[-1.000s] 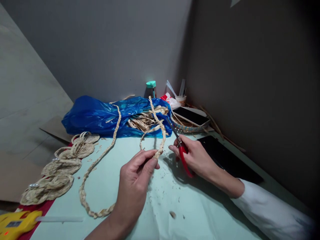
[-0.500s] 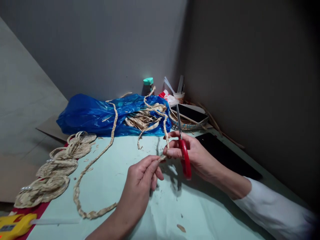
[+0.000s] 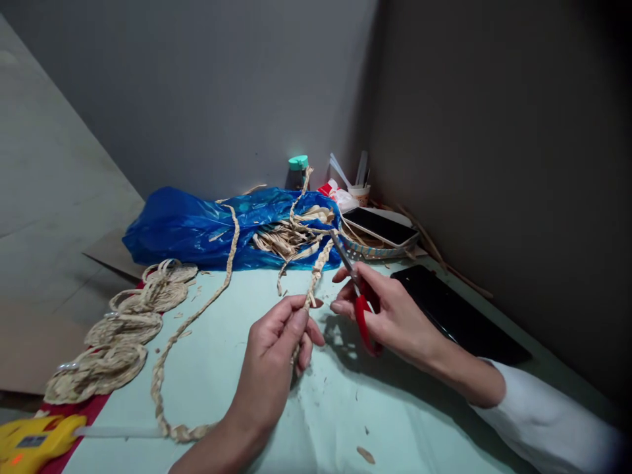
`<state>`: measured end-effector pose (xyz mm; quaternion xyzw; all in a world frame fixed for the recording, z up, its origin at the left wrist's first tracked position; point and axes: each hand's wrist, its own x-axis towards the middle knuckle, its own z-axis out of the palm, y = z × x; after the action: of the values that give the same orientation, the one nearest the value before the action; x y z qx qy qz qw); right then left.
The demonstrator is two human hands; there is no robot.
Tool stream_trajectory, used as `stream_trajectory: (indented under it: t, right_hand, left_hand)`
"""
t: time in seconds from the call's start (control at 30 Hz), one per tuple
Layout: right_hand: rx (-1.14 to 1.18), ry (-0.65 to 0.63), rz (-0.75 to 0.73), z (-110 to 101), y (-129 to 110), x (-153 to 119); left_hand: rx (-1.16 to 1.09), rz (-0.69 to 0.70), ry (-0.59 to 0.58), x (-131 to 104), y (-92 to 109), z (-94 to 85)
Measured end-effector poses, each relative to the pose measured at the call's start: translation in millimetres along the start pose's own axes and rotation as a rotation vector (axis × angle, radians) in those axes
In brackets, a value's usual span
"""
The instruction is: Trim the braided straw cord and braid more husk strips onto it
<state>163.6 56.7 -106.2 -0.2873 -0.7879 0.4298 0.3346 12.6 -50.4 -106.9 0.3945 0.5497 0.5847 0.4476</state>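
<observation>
My left hand [image 3: 276, 349] pinches a braided straw cord [image 3: 318, 270] between thumb and fingers. The cord runs up from the pinch toward the blue plastic bag [image 3: 178, 230], and another stretch of braid loops over the bag and round the left side to my left forearm. My right hand [image 3: 390, 306] holds red-handled scissors [image 3: 363, 316], blades pointing up and left toward the bag, to the right of the cord. The right thumb and forefinger are off the cord. Loose dry straw [image 3: 279, 238] shows in the bag's opening.
Coiled straw pieces [image 3: 123, 329] lie in a row at the left. A yellow glue gun [image 3: 42, 441] sits at the front left corner. A phone [image 3: 382, 225] rests on a basket [image 3: 375, 250] at the back. A black flat tablet-like slab [image 3: 459, 313] lies by the right wall.
My right hand has let go of the cord and moved slightly right, its scissors tilting left. My left hand still pinches the cord, which now stretches more directly up toward the bag.
</observation>
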Motion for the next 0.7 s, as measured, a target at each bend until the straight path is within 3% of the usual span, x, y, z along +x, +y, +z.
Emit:
stream_trajectory:
  t: [0.27, 0.47, 0.7]
  right_hand:
    - [-0.536, -0.064, -0.301, -0.2, 3.4, -5.7]
    - [-0.722, -0.122, -0.346, -0.4, 7.6, -5.7]
    - [-0.801, -0.079, -0.366, -3.9, 7.1, -3.5]
  left_hand:
    - [-0.233, 0.016, -0.044, 0.1, 7.5, -1.5]
    - [-0.314, 0.001, -0.119, -2.3, 10.9, 0.9]
    - [-0.281, -0.008, -0.203, -5.9, 10.7, 2.3]
